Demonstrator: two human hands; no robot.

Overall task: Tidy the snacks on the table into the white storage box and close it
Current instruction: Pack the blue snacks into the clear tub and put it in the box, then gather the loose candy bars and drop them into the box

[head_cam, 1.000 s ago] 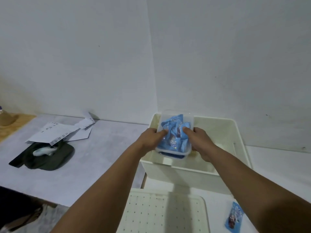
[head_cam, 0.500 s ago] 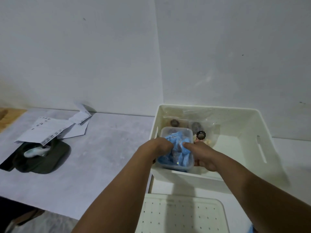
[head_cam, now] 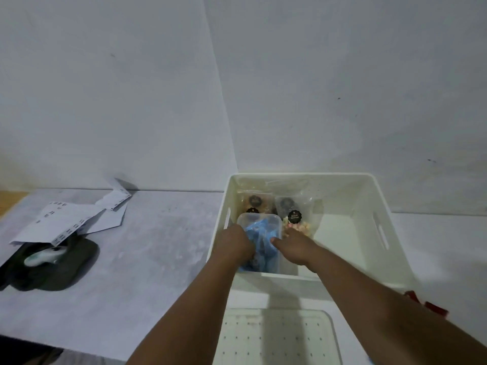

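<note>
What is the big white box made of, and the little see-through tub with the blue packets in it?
The white storage box looks like hard, smooth plastic: moulded rim, cut-out handle slots, slight sheen. The clear tub seems thinner see-through plastic, since the blue packets show through its walls. The packets look like crinkly, shiny wrapper film.

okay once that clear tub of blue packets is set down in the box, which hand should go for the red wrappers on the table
Probably the right hand. The red wrappers lie at the table's right side, beside the right forearm, while the left hand grips the clear tub at the white storage box's left wall.
</note>
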